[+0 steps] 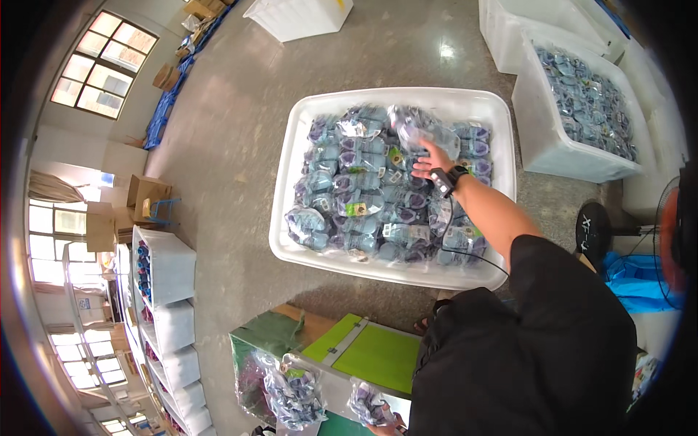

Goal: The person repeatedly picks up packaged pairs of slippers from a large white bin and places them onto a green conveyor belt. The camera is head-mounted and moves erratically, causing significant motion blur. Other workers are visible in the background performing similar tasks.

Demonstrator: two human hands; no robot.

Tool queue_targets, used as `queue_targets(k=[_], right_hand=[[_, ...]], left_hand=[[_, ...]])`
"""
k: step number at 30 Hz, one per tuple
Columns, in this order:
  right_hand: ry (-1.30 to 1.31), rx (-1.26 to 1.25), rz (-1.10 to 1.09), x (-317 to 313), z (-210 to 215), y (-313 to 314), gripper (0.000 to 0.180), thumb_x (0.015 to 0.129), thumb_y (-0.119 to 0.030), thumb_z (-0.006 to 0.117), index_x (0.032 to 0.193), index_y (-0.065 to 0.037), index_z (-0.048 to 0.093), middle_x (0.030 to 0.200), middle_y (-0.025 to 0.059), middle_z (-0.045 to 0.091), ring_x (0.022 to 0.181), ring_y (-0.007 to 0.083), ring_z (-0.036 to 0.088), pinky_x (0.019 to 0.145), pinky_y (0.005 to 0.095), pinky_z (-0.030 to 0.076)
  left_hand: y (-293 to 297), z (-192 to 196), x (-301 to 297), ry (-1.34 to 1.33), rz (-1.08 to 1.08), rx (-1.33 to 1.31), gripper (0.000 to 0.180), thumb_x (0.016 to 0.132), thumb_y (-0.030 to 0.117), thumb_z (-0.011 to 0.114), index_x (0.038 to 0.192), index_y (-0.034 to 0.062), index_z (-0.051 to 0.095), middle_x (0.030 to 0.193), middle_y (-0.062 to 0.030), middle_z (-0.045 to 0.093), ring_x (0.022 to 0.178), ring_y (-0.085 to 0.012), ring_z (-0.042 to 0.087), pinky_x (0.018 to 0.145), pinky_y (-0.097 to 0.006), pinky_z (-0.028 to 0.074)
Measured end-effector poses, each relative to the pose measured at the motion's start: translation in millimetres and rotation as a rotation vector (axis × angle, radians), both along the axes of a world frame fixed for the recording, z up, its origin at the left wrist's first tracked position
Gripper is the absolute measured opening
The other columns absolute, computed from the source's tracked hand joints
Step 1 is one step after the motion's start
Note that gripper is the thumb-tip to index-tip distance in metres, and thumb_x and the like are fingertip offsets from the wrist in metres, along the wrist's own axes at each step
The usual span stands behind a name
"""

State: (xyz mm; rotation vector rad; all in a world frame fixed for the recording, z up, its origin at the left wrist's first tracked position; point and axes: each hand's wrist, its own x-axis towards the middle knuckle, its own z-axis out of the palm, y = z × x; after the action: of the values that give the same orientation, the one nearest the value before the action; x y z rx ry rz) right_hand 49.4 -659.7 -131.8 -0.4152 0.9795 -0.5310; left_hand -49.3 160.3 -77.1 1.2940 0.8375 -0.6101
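A large white tub [285, 185] holds rows of clear-bagged, blue-grey and purple items that look like shoes [361, 161]. Over its far side, my right hand [434, 161] has its fingers spread, with a device strapped at the wrist. One bagged pair of shoes [422, 127], blurred, lies just beyond those fingertips, tilted on top of the others. At the bottom edge, my left hand [385, 429] shows only in part. Its fingers are closed at the lower end of another bagged pair of shoes [368, 402], beside a bench. More bagged pairs [294, 392] are heaped to its left.
A full white bin [542, 138] stands at the right, and another white bin [302, 18] at the far side. White bins [171, 269] line the left. Near me is a bench with a bright green panel [378, 363]. A fan [672, 240] stands at the right edge.
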Motion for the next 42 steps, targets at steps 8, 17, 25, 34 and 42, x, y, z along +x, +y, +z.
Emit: queue_targets(k=[8, 17, 25, 34, 42], right_hand=[[-0.073, 0.039, 0.784, 31, -20, 103, 0.045, 0.09, -0.042, 0.066, 0.103, -0.001, 0.058, 0.09, 0.0147, 0.066, 0.072, 0.0236, 0.068, 0.06, 0.0398, 0.059], [-0.094, -0.304, 1.565, -23, 49, 209, 0.091, 0.082, -0.071, 0.06, 0.146, -0.009, 0.039, 0.125, 0.0178, 0.058, 0.112, 0.0248, 0.06, 0.084, 0.038, 0.054], [-0.279, -0.267, 1.22, -58, 66, 197, 0.112, 0.074, -0.034, 0.086, 0.154, -0.002, 0.014, 0.147, 0.0183, 0.038, 0.133, 0.0214, 0.039, 0.106, 0.0334, 0.038], [-0.025, -0.261, 0.787, -44, 31, 116, 0.063, 0.077, -0.025, 0.078, 0.127, 0.002, 0.05, 0.115, 0.0131, 0.061, 0.108, 0.0184, 0.059, 0.092, 0.0327, 0.048], [0.114, -0.023, 0.192, -4, -40, 11, 0.031, 0.084, -0.025, 0.07, 0.103, -0.003, 0.059, 0.091, 0.0123, 0.061, 0.065, 0.0204, 0.067, 0.054, 0.0358, 0.057]], left_hand=[[-122, 62, 43, -0.267, -0.141, 0.112, 0.057, 0.081, 0.026, 0.056, 0.134, 0.0073, 0.047, 0.135, -0.0157, 0.049, 0.118, -0.032, 0.054, 0.096, -0.046, 0.048], [-333, 132, 120, -0.328, -0.443, -0.166, 0.081, 0.084, 0.002, 0.059, 0.154, 0.0036, 0.017, 0.144, -0.0188, 0.04, 0.123, -0.0283, 0.049, 0.104, -0.037, 0.041], [-389, 119, 126, -0.381, -0.783, -0.154, 0.076, 0.092, 0.007, 0.057, 0.155, 0.0046, 0.016, 0.145, -0.0132, 0.042, 0.117, -0.0191, 0.052, 0.094, -0.031, 0.044], [-290, 100, 112, -0.321, -0.856, 0.211, 0.053, 0.099, 0.019, 0.056, 0.144, -0.001, 0.038, 0.121, -0.0119, 0.06, 0.103, -0.0171, 0.061, 0.081, -0.028, 0.052], [-81, 84, -12, 0.198, -0.475, 0.46, 0.049, 0.098, 0.029, 0.057, 0.137, 0.0014, 0.048, 0.118, -0.0149, 0.063, 0.099, -0.0242, 0.065, 0.074, -0.034, 0.056]])
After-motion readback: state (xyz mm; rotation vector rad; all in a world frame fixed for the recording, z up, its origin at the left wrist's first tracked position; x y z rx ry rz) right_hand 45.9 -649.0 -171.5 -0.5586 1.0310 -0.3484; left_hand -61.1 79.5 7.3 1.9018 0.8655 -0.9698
